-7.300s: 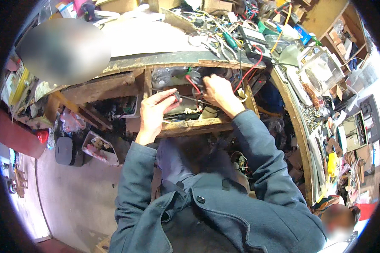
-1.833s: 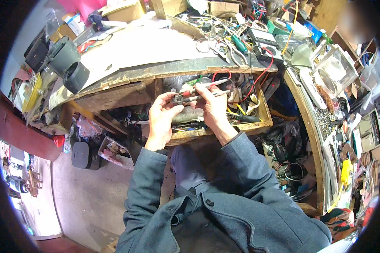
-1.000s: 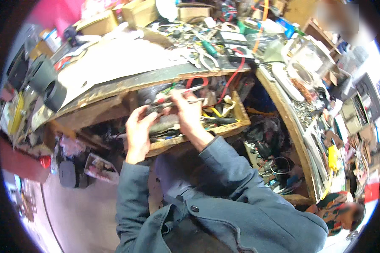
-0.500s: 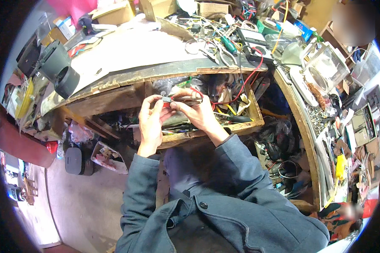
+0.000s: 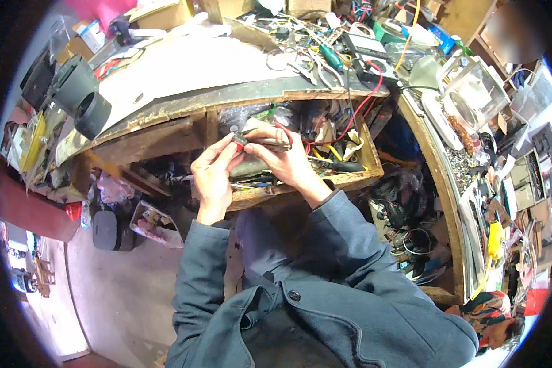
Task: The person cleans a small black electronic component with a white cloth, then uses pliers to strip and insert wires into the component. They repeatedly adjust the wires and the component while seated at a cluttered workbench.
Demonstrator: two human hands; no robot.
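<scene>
Above the open drawer (image 5: 270,195), both my hands meet around a small grey-and-red part (image 5: 240,141). My left hand (image 5: 213,178) pinches this part between thumb and fingertips. My right hand (image 5: 291,167) is closed beside it, thumb toward the part and fingers curled. Something slim with red on it shows along the right fingers, but its kind is unclear. A red lead (image 5: 357,124) hangs from a meter (image 5: 374,70) on the bench and drops toward the right hand; where it ends is hidden.
The drawer holds clear plastic bags, pens and a dark-handled tool (image 5: 348,166). On the bench lie a white sheet (image 5: 184,67), pliers (image 5: 330,75) and a green-handled tool (image 5: 331,57). Grey cylinders (image 5: 93,115) stand left. Cluttered wooden edges (image 5: 435,184) bound the right side.
My left hand has shifted slightly left and down, and the grey-and-red part has tilted between the fingers. My right hand stays close beside it, nearly in place.
</scene>
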